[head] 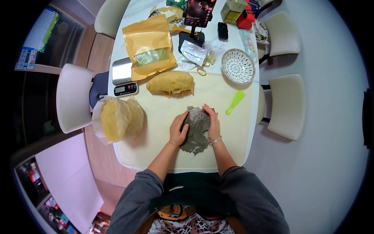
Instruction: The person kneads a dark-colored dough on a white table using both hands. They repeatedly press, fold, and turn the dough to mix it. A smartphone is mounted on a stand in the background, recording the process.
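Note:
A dark grey, rough mass of dough [195, 128] lies on the cream mat [157, 143], with paler, powdery patches at its top and right. My left hand [178, 130] rests against its left side, fingers pointing away from me. On the opposite side my right hand [212, 122], with a bracelet at the wrist, presses along the edge. Both hands cup the mass rather than close around it. Beyond them sits a yellow lump of dough [171, 83]. At the left, more yellow dough [112, 120] is wrapped in a clear plastic bag.
A lime-green spatula [235, 101] and a patterned bowl [238, 66] are at the right. A digital scale [125, 88] stands at the left, beside a yellow pouch [149, 44]. Scissors [201, 71], silver packets [194, 52] and a phone on a stand [199, 13] are farther back.

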`<act>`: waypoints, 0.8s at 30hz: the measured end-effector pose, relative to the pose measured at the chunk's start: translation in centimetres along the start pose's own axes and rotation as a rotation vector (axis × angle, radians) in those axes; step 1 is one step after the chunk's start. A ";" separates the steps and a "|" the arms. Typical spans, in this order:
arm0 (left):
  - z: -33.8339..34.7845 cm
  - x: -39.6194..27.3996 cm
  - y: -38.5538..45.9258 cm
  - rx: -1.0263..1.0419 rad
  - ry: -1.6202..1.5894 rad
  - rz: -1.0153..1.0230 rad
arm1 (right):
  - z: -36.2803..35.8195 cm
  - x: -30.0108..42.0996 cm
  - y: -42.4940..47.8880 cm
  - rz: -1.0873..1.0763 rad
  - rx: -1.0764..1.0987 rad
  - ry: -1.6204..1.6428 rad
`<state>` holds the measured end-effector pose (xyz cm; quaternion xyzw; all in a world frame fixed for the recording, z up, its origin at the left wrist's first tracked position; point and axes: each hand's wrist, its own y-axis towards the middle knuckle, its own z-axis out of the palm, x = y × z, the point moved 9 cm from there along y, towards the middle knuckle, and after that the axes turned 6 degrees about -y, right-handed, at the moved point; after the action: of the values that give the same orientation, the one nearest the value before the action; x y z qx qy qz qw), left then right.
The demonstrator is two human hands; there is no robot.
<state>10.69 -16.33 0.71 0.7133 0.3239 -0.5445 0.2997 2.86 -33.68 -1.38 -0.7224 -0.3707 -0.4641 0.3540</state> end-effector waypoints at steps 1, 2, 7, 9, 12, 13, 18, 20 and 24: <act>0.1 -0.1 0.1 -0.002 -0.027 -0.002 | -0.7 0.8 -0.1 -0.019 -0.021 0.206; 0.3 -0.2 0.3 -0.003 -0.053 -0.004 | -2.1 1.5 -0.5 -0.019 -0.188 0.149; 1.2 -1.0 2.1 -0.099 -0.002 -0.080 | -4.9 -1.2 -1.2 0.214 -0.517 -0.206; 1.9 -0.6 2.3 -0.087 0.120 -0.047 | -3.9 -2.1 -0.9 0.209 -0.529 -0.384; 2.9 -0.4 2.5 -0.042 0.176 -0.038 | -2.6 -2.1 -0.3 0.168 -0.577 -0.440; 3.0 -0.6 3.0 -0.051 0.149 -0.052 | -2.4 -2.6 -0.2 0.216 -0.566 -0.382; 3.8 -0.4 4.0 -0.039 0.122 -0.122 | -0.8 -1.8 1.0 0.173 -0.438 -0.460; 3.9 -0.5 4.1 -0.051 0.194 -0.110 | -0.8 -2.0 1.3 0.240 -0.343 -0.413; 4.0 -1.1 3.5 -0.032 0.163 -0.082 | -0.6 -0.9 1.0 0.102 -0.304 -0.244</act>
<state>10.88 -21.72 1.18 0.7365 0.3848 -0.4912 0.2612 3.18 -34.88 -2.19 -0.8362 -0.2996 -0.4051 0.2166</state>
